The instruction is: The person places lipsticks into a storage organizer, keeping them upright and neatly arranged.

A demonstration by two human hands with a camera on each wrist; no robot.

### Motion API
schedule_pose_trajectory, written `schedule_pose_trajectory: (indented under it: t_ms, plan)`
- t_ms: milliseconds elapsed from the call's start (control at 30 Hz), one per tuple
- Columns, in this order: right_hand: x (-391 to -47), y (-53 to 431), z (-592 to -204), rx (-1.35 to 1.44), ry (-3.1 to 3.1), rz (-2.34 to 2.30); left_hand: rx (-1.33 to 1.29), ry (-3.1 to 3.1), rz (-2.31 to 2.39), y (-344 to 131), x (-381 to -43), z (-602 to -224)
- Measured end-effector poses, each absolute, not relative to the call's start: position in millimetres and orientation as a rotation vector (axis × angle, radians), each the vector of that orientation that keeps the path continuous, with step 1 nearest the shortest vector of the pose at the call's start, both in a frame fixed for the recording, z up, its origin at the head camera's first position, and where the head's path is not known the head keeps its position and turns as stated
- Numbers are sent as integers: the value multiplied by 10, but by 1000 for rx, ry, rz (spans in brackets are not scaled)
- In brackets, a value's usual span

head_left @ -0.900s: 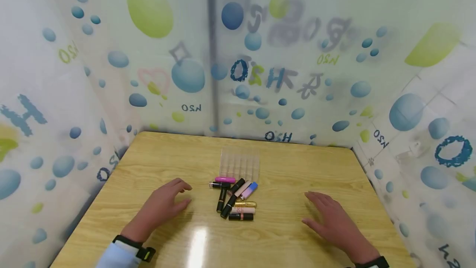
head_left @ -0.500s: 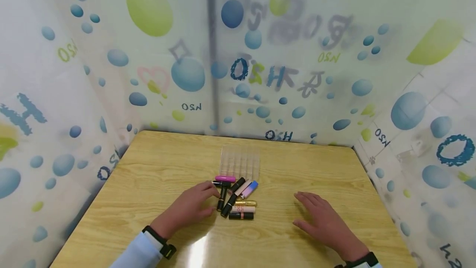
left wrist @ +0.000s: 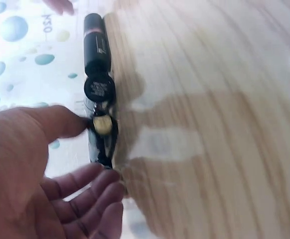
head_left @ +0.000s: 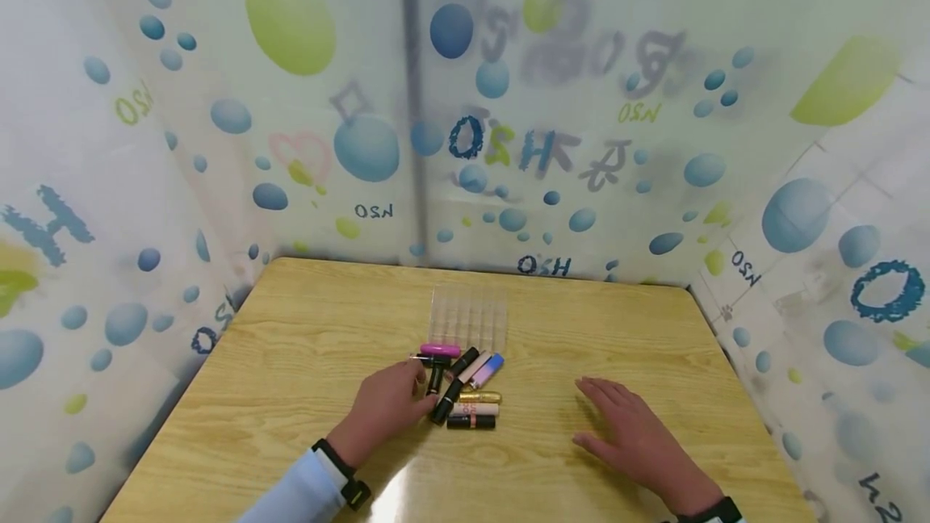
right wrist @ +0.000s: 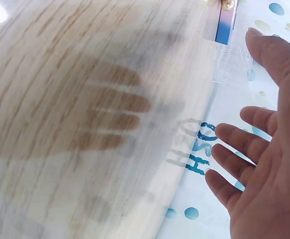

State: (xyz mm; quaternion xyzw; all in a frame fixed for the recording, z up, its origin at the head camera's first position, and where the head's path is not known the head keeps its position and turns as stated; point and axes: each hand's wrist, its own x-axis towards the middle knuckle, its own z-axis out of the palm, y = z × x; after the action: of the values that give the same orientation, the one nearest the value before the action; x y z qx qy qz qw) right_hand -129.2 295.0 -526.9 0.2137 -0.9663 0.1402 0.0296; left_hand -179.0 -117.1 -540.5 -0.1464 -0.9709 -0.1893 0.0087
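In the head view my left hand [head_left: 385, 406] is at the left side of a pile of lipstick tubes. Its thumb tip meets the near end of a slim black tube [head_left: 435, 380], while the other fingers curve loosely, apart from the thumb. The left wrist view has the thumb beside a tube with a pale gold end [left wrist: 103, 125]. Around it lie a long black tube [head_left: 446, 405], a black one with a pink band [head_left: 465, 423], a gold tube [head_left: 480, 397], a magenta one [head_left: 440, 350] and a blue-and-pink one [head_left: 487, 371]. My right hand [head_left: 632, 442] hovers over the table with fingers extended, holding nothing.
Behind the pile lies a clear plastic organizer [head_left: 468, 313] with several compartments. The wooden table [head_left: 327, 305] ends at a wall sheet [head_left: 581, 103] printed with blue and green drops, which also stands on both sides.
My left hand has moved right, from beside the pile to the slim black tube at its edge. The right hand has shifted slightly left, then stayed. The tubes look unmoved.
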Motion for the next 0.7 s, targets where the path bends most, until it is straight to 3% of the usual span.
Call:
schedule_pose_trajectory:
  t_ms: [367, 700]
  plan:
    - [-1272, 2959, -5263, 610, -2986, 436, -384, -3009, -614, -1190, -1764, -5400]
    - [-1255, 2964, -5270, 557, -3030, 465, -445, -2855, -734, -1302, -1905, -5161]
